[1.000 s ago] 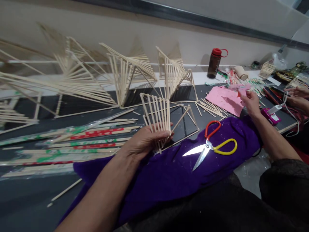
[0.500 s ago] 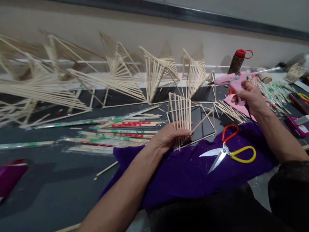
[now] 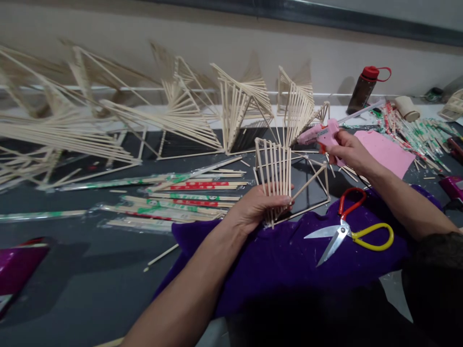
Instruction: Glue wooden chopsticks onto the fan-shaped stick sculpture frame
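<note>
My left hand [image 3: 257,206] is closed on the lower part of a small stick frame [image 3: 275,168], thumb across its pale upright sticks. My right hand [image 3: 349,149] grips a pink glue gun [image 3: 323,135] by its handle. The gun's nozzle points left and down, just above and to the right of the stick frame; whether its tip touches anything is not clear. Open scissors [image 3: 343,230] with one red and one yellow handle lie on a purple cloth [image 3: 267,270] below my hands.
Larger stick structures [image 3: 246,106] stand along the wall behind. Wrapped chopsticks [image 3: 195,195] lie to the left. At the back right are a dark bottle [image 3: 360,91] with a red cap, a pink sheet [image 3: 385,152] and a pile of wrappers [image 3: 419,130].
My right hand has brought the glue gun left and down towards the stick frame, uncovering the pink sheet. My left hand keeps its hold. The view has shifted slightly.
</note>
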Motion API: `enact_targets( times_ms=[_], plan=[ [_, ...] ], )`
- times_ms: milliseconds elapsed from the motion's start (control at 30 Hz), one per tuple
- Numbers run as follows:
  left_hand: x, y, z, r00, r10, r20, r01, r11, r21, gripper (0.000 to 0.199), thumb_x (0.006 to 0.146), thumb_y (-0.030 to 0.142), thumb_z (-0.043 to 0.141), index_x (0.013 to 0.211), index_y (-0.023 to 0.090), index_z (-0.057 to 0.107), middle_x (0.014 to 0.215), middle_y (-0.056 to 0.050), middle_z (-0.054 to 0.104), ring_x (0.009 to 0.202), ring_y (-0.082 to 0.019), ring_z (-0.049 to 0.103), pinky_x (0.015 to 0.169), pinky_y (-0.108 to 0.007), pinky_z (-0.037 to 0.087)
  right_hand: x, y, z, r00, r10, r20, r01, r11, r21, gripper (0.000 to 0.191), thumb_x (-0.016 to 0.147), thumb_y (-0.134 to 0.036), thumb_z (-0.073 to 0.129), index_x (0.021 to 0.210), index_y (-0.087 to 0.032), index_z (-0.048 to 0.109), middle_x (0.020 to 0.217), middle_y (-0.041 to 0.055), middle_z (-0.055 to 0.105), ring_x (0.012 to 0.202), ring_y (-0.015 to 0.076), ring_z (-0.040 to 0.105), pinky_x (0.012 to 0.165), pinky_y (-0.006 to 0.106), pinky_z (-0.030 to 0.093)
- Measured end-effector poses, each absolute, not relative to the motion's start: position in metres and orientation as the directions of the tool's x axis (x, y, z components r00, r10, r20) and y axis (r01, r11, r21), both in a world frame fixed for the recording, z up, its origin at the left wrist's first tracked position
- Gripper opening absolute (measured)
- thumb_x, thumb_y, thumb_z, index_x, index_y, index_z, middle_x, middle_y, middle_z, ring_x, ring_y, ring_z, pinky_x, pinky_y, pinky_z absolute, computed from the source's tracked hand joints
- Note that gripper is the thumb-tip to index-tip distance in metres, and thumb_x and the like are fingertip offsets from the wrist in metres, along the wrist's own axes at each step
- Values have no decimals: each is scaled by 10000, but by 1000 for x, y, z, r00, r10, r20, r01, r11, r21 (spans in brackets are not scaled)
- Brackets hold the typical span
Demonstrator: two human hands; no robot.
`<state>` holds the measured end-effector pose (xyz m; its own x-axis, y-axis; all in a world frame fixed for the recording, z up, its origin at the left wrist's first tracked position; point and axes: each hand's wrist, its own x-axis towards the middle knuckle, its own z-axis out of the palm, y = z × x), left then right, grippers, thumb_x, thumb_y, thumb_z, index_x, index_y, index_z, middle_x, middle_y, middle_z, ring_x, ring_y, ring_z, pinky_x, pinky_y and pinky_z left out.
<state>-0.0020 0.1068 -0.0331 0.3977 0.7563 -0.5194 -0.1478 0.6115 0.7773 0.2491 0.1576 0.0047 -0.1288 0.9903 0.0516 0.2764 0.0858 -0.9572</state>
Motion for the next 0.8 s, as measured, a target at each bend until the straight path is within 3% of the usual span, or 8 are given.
enact_targets(
  times_ms=[400,633,800],
  plan=[
    [-1,106,-34,361,767,-530,-146,608,780,576,364,198,936,880,124,693,615,-1,692,536,-134,654,567,-224,548,249,161,-4,-162,985,61,240,99,-966,185,716,-264,634,873,-200,560,817,-10,662,512,104,523,478,248,361],
    [1,106,-33,349,768,-537,-141,609,780,597,348,197,939,885,115,693,611,-3,691,531,-137,656,559,-223,545,251,158,-4,-219,973,72,283,134,-950,183,728,-272,643,858,-194,541,647,-36,588,494,119,508,476,260,372],
    [0,106,-34,350,770,-534,-155,610,777,597,362,188,933,903,115,691,626,-8,701,539,-142,663,566,-230,548,256,159,-6,-221,972,74,350,150,-925,219,738,-303,667,863,-198,521,757,-2,626,514,116,528,470,261,386]
  ],
)
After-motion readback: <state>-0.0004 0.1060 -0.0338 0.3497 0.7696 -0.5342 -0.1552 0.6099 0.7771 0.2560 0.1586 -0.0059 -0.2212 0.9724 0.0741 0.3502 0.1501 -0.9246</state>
